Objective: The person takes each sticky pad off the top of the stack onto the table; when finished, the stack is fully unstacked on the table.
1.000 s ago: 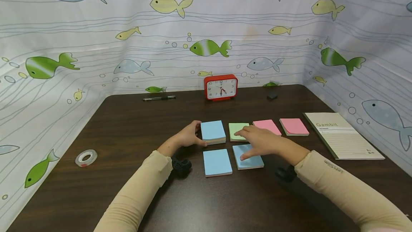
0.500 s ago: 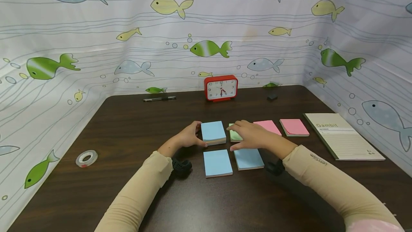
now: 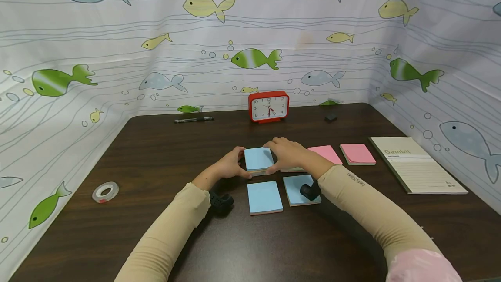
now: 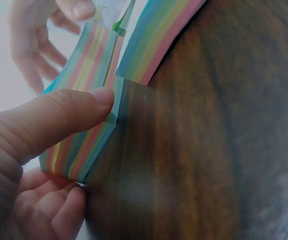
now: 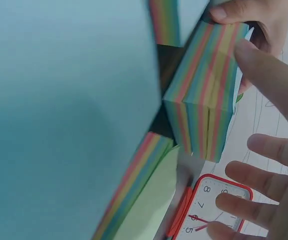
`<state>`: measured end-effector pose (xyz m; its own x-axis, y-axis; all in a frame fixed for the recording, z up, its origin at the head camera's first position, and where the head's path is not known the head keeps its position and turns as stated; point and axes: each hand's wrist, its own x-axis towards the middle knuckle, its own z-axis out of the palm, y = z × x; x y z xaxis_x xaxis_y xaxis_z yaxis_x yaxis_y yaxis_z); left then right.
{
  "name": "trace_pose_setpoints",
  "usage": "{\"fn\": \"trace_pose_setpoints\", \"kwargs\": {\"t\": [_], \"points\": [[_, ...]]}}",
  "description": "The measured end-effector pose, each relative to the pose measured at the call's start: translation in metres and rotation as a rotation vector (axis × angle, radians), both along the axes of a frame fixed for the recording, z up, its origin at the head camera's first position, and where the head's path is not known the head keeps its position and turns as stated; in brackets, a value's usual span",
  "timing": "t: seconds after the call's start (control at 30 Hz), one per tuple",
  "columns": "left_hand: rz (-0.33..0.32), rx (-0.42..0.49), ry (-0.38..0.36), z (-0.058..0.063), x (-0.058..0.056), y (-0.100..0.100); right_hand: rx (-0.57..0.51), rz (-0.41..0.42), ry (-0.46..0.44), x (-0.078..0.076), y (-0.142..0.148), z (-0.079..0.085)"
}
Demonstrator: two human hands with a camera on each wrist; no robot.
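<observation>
A thick stack of sticky note pads, blue on top with striped coloured sides, sits at the table's middle. My left hand holds its left side, the thumb on the near striped face and the fingers round the far side. At the stack's right edge is my right hand, fingers spread and thumb right by the near corner. Two lower blue sticky note pads lie nearer the front, one partly behind the right wrist camera. A green sticky note pad is mostly hidden under the right hand in the head view.
Two pink sticky note pads lie to the right, beside a notebook. At the back stand a red clock, a pen and a small black block. A tape roll lies at left.
My right hand has moved left, from above the green and right blue pads to the right edge of the stack. The left hand has stayed in place on the stack.
</observation>
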<state>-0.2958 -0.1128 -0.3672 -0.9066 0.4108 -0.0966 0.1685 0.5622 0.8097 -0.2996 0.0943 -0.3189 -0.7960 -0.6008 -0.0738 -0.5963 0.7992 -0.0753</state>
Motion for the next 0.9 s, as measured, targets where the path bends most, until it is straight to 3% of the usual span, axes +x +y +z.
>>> {"fn": "trace_pose_setpoints", "kwargs": {"t": [0.3, 0.47, 0.7, 0.9], "points": [[0.0, 0.013, -0.002, 0.001, 0.001, 0.0, 0.099, -0.039, -0.104, -0.016, -0.018, -0.004], [0.002, 0.004, -0.005, -0.001, 0.001, 0.0, 0.133, -0.044, -0.071, -0.018, -0.02, -0.008], [0.017, 0.01, -0.005, -0.003, 0.0, 0.001, 0.077, -0.055, 0.015, -0.016, -0.009, -0.009], [0.018, 0.008, -0.012, -0.002, 0.002, 0.001, 0.052, -0.069, 0.037, -0.008, 0.004, -0.007]]}}
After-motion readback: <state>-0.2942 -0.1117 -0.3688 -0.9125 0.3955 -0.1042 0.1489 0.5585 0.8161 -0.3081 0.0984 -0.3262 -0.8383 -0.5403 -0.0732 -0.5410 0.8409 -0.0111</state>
